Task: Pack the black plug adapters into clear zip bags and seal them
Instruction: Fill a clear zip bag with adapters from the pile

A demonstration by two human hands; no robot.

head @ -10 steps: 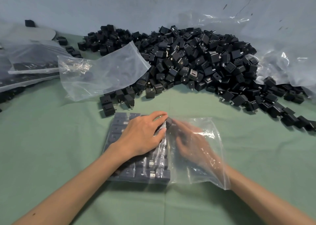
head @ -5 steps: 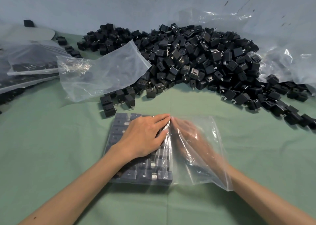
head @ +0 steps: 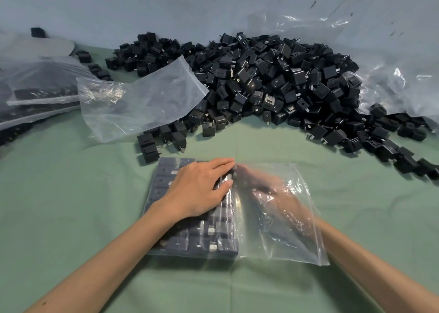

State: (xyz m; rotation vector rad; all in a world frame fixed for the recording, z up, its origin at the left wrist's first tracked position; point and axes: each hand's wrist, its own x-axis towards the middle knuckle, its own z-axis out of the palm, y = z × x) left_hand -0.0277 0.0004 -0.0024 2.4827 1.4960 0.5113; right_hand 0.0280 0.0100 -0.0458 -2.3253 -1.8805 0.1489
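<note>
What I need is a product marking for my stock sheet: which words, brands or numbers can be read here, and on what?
None: no text is readable anywhere.
Heap of black plug adapters: any markings too small to read.
Clear zip bag holding packed adapters: no print visible.
Loose clear zip bag left of the heap: no print visible.

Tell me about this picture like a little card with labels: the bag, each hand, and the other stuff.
Bag: clear zip bag on the green cloth, not sealed
Inside: black adapters in rows at its left end
Left hand: flat on top of the bag, over the adapters
Right hand: inside the bag, blurry through the plastic
Behind: big adapter pile, an empty bag leaning on it
Far left: packed bags
</note>
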